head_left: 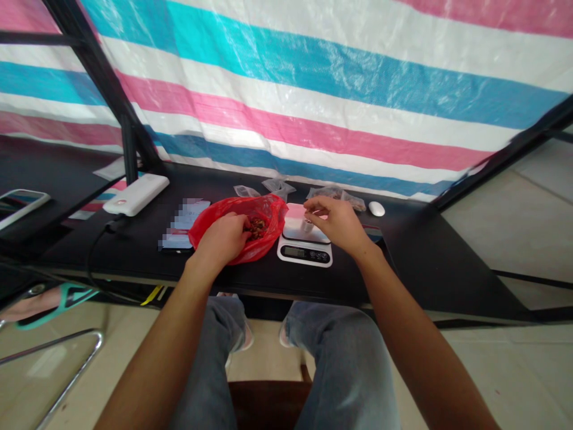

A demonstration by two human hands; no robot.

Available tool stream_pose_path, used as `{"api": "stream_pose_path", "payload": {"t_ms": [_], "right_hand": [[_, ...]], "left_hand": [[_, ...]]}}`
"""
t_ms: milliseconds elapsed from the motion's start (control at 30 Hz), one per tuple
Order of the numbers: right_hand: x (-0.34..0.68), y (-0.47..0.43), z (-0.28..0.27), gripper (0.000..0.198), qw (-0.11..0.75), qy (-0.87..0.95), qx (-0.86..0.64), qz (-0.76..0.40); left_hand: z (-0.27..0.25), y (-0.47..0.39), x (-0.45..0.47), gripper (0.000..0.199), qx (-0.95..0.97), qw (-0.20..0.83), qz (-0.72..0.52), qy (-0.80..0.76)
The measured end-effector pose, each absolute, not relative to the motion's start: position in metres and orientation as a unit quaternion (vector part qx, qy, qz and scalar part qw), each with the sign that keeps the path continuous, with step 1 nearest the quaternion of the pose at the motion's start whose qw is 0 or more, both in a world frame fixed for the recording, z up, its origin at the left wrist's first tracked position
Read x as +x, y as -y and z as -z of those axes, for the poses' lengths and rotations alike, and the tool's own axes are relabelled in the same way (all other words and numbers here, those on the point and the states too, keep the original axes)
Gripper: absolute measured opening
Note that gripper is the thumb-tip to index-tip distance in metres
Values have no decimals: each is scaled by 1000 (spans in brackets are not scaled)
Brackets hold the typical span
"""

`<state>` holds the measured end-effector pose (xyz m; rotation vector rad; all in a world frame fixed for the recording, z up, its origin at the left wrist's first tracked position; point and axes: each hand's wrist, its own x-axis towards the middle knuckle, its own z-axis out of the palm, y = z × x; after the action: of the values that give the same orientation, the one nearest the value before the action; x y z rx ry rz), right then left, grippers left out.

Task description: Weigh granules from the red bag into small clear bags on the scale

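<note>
- A black bench [430, 269] carries the things.
- A red bag [264, 251] sits open on it.
- A white scale [293, 240] is beside the bag.
- The left hand [224, 236] is in the bag, the right hand [336, 220] over the scale, fingers bent; I cannot tell if they grip.
- A small pale thing [307, 226] is by the right fingers.
- Brown bits [258, 227] lie in the bag.

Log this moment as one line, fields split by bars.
left hand: reaching into red bag, at brown pieces | right hand: over scale, at small container, grip unclear | beside bag: phone
</note>
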<state>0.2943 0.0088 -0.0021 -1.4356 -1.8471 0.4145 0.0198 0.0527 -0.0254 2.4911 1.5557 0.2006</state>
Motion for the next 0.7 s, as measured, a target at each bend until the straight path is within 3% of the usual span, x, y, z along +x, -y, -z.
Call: {"api": "stream_pose_path", "payload": {"t_ms": [700], "right_hand": [[287,-29,-15,17,287,779,-553,-72]], "left_hand": [[25,-50,11,25,803,62,-30,-592]]}}
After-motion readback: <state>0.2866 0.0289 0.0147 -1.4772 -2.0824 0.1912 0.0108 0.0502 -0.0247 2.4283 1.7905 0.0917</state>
